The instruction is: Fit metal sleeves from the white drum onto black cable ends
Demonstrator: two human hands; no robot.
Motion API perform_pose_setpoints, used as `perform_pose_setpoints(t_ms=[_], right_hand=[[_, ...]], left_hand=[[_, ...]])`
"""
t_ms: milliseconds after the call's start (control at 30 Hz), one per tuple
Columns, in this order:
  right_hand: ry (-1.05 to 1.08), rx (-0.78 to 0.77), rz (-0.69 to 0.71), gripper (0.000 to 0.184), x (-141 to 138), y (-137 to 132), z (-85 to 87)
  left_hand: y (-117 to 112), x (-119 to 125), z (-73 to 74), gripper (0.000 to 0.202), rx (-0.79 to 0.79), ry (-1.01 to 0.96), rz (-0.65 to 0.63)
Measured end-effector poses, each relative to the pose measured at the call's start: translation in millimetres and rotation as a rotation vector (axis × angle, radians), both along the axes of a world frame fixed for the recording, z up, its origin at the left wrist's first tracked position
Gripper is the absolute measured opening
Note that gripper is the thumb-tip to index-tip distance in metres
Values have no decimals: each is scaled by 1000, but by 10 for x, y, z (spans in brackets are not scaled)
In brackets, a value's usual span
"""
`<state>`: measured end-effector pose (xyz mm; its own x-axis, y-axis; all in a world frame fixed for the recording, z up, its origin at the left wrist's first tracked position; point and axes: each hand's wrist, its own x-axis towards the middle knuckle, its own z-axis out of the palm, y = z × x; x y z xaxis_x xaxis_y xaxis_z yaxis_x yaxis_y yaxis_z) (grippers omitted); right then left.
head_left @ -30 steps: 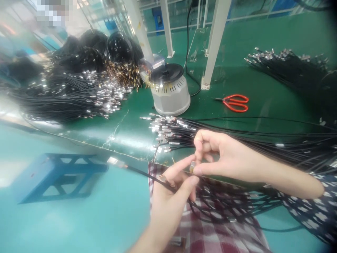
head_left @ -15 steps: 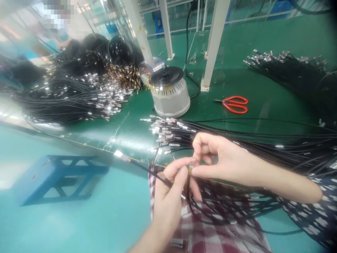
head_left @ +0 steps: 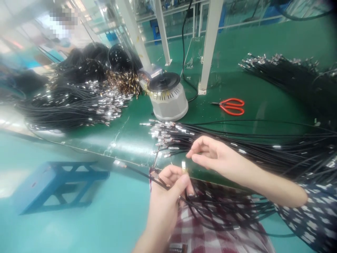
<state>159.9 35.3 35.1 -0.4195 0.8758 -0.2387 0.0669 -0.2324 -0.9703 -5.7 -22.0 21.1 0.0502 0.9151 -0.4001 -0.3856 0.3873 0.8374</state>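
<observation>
My left hand (head_left: 165, 191) is closed around a few black cables (head_left: 210, 211) that loop down over my lap. One cable's metal connector (head_left: 183, 165) sticks up from its fingertips, and another cable runs out to the left to a connector end (head_left: 117, 163). My right hand (head_left: 210, 154) hovers just above and to the right of the upright connector, apart from it, thumb and forefinger drawn together in a loose pinch with nothing visible between them. Right behind both hands, a bundle of black cables with silver connectors (head_left: 168, 135) lies across the green table (head_left: 131, 135).
A white round machine with a black top (head_left: 168, 98) stands behind the bundle, and red scissors (head_left: 231, 106) lie to its right. More cable heaps lie at the left (head_left: 73, 102) and far right (head_left: 284, 70). White posts (head_left: 207, 45) rise behind. A blue stool (head_left: 58, 179) stands on the floor at left.
My right hand let go of the connector tip and lifted slightly up and away. My left hand keeps the cables, and the connector now stands free at its fingertips.
</observation>
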Motion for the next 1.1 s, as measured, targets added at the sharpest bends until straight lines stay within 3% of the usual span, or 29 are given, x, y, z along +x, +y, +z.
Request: perform_pose_setpoints(t_ms=[67,167,533,867,933,1100], right_hand=[[-11,-4,-56,21,-10,-28,-52],[33,-8,-20,25,-49,-97,-80],[198,-56,-61,22,-168,-195,-38],[326,-161,69,29,-195,-139,-63],[295,-98,24,26,-212,-159,-80],[15,226,-168,15,-218,-216,-52]], left_hand=[[-3,1,-4,18,8,1,11],[-13,0,-7,18,5,9,16],[-13,17,-2,19,-22,-21,11],[-26,-16,-26,24,-70,-166,-83],[-23,-13,-17,22,-67,-161,-84],[-17,-6,-37,18,-30,-83,-44]])
